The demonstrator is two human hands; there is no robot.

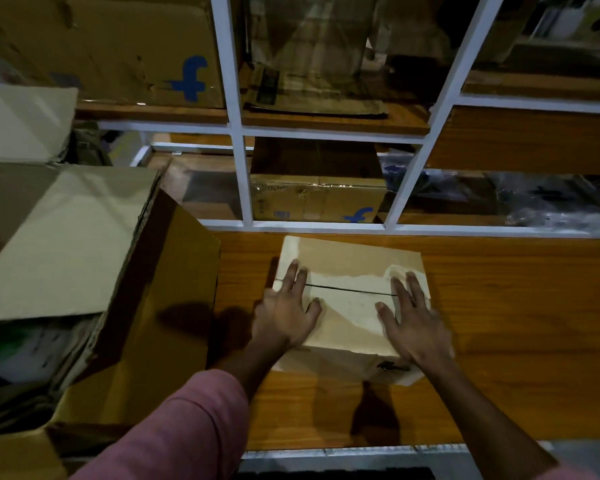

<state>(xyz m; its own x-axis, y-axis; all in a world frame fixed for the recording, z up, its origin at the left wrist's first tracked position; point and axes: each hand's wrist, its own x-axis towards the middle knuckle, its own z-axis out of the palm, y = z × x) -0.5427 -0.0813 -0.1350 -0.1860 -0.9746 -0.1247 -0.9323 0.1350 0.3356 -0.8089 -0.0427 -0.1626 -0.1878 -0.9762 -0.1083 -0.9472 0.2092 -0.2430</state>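
Observation:
A small brown cardboard box (350, 268) stands on the wooden table (499, 323), its two top flaps folded shut with a dark seam running across the middle. My left hand (286, 311) lies flat on the left part of the lid, fingers straight and spread over the seam. My right hand (413, 320) presses flat on the right part of the lid, fingers straight and pointing away from me. Neither hand grips anything. A pink sleeve covers my left forearm.
A large open carton (174, 306) with raised flaps stands close at the left of the box. Behind the table rises a white metal rack (239, 133) whose wooden shelves hold a taped box (317, 199) and other cardboard and plastic-wrapped goods.

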